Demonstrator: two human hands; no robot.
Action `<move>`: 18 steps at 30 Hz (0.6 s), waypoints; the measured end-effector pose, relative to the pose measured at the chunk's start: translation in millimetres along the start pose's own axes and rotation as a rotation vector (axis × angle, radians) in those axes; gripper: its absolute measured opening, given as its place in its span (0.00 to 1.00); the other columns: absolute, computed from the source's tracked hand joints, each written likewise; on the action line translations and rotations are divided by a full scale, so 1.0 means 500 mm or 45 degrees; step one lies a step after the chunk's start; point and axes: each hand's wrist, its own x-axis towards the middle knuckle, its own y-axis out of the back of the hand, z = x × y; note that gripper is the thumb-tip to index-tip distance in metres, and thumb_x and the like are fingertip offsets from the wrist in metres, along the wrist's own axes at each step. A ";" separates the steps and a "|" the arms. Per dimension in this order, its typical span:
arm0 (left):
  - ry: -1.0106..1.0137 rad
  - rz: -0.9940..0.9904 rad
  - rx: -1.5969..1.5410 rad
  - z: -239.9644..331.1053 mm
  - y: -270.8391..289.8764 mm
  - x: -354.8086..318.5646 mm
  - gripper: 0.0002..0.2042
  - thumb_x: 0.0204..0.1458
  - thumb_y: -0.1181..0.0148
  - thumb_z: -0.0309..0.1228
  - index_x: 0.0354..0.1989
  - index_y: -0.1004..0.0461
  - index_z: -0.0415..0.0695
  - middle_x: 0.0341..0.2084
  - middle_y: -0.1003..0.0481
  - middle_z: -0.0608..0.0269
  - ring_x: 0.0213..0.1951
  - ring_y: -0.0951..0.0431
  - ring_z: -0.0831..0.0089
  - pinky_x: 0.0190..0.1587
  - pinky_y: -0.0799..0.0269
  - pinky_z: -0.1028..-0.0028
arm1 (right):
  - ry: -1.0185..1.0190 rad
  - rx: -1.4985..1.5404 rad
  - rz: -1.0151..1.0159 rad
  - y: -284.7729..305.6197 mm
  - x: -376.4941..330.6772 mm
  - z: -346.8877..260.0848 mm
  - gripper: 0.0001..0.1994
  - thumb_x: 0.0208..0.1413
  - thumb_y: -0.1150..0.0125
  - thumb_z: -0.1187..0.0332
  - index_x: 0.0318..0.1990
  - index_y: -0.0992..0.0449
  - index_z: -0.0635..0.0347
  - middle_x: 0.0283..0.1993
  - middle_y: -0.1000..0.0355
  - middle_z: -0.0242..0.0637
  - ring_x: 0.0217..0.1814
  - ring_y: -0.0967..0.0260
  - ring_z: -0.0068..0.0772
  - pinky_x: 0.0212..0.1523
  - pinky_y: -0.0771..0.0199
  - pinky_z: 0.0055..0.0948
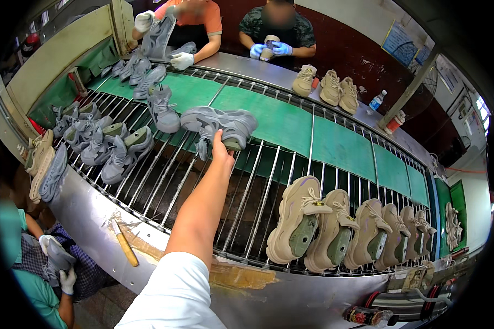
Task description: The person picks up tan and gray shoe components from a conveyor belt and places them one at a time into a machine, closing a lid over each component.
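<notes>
My left hand (pixel 223 151) reaches forward over the metal roller rack. It is closed on a grey sneaker (pixel 225 118), tipped on its side with the thick sole facing away from me and laces hanging down. My thumb shows against the upper; the other fingers are mostly hidden behind the shoe. A greenish last shows at its opening. Just left of it another grey sneaker (pixel 163 111) stands at the edge of the green belt (pixel 269 123). My right hand is out of view.
Grey sneakers (pixel 127 153) cluster on the left rods; tan sneakers (pixel 295 222) line the right front. A wooden-handled knife (pixel 125 245) lies on the metal ledge. Two people work across the conveyor (pixel 247 181), with tan sneakers (pixel 330 88) and a bottle (pixel 377 101) nearby. Another person's gloved hand (pixel 67 279) holds a shoe lower left.
</notes>
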 end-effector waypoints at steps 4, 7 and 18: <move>-0.054 -0.147 0.025 0.029 0.042 0.036 0.23 0.46 0.34 0.35 0.47 0.31 0.36 0.41 0.26 0.56 0.37 0.22 0.64 0.39 0.25 0.65 | 0.105 0.057 0.056 -0.005 0.008 0.011 0.06 0.50 0.48 0.70 0.33 0.29 0.63 0.29 0.32 0.46 0.31 0.36 0.42 0.36 0.32 0.38; -0.021 -0.231 0.198 0.058 0.087 -0.025 0.22 0.46 0.34 0.33 0.47 0.32 0.34 0.41 0.26 0.54 0.38 0.22 0.62 0.40 0.24 0.63 | 0.129 0.120 0.091 -0.008 -0.003 -0.009 0.06 0.51 0.48 0.70 0.33 0.28 0.64 0.29 0.32 0.47 0.31 0.36 0.44 0.37 0.32 0.38; 0.685 -0.801 0.757 0.213 0.461 -0.675 0.33 0.46 0.38 0.36 0.60 0.41 0.36 0.53 0.31 0.50 0.55 0.30 0.57 0.59 0.35 0.57 | 0.436 1.137 -0.442 0.008 -0.043 -0.148 0.20 0.47 0.38 0.76 0.50 0.31 0.65 0.36 0.26 0.38 0.37 0.28 0.28 0.42 0.26 0.27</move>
